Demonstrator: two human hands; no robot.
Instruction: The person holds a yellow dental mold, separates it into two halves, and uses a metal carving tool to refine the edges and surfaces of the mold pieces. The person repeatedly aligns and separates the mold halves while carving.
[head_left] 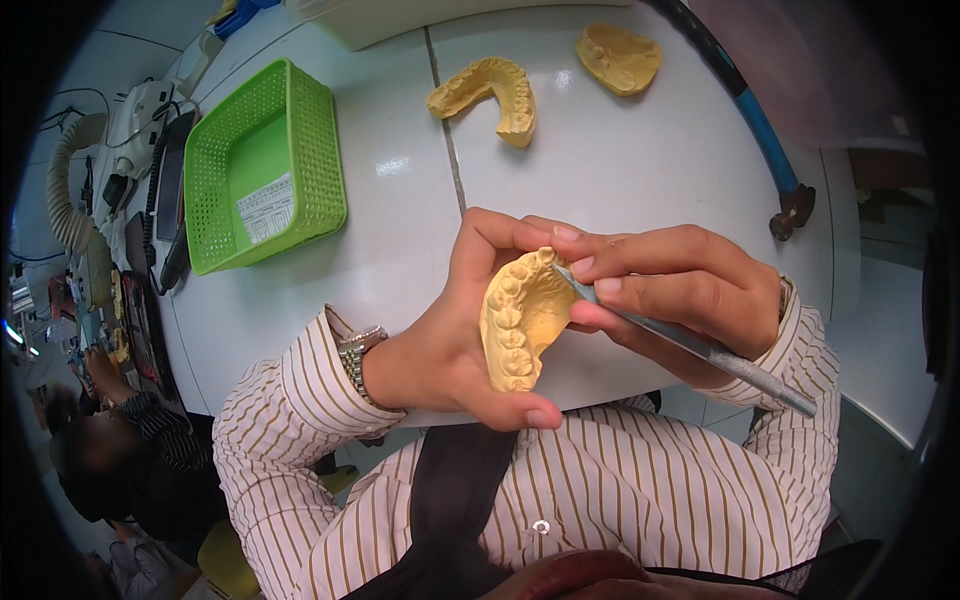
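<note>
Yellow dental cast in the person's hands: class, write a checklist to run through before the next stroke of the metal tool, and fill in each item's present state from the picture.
1. Left hand holds the yellow dental cast firmly, thumb below and fingers behind: ok.
2. Right hand pinches the metal carving tool like a pen: ok.
3. Tool tip rests at the cast's upper edge, by the teeth: ok.
4. Left fingertips are out of the tip's path: cannot tell, they lie very close.
5. Spare casts, the arch-shaped cast and the flat cast, lie apart on the white table: ok.
6. Green basket stands out of the way: ok.
</note>
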